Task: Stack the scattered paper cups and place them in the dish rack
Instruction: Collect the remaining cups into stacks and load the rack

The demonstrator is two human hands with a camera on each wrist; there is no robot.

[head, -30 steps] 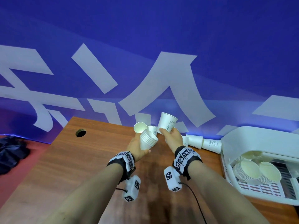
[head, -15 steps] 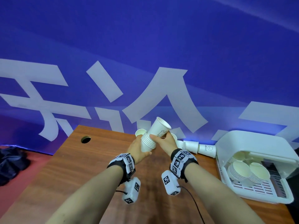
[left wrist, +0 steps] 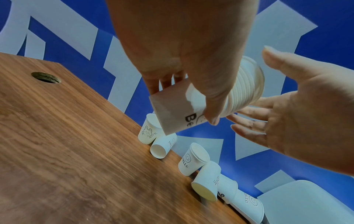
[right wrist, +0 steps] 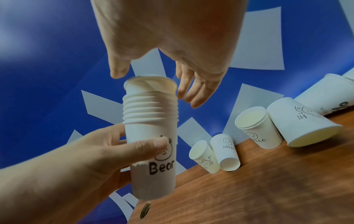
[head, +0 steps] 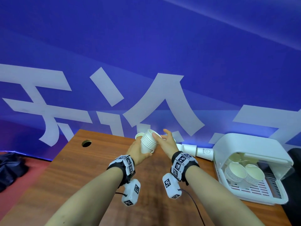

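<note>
My left hand grips a stack of nested white paper cups, thumb across its "Bear" print; the stack tilts above the far edge of the table. My right hand hovers just right of the stack's rim with fingers spread and empty. Several loose cups lie along the back edge: a bunny cup, "HELLO" cups and tipped ones. The white dish rack at the right holds stacks of paper bowls.
The wooden table has a round cable hole at its far left. A blue banner wall stands right behind the back edge. A black cable trails from my right wrist camera. Dark cloth lies on the floor left.
My right hand pushed the cup it held down into the stack and let go; its fingers are now spread beside the rim. The left hand kept holding the stack.
</note>
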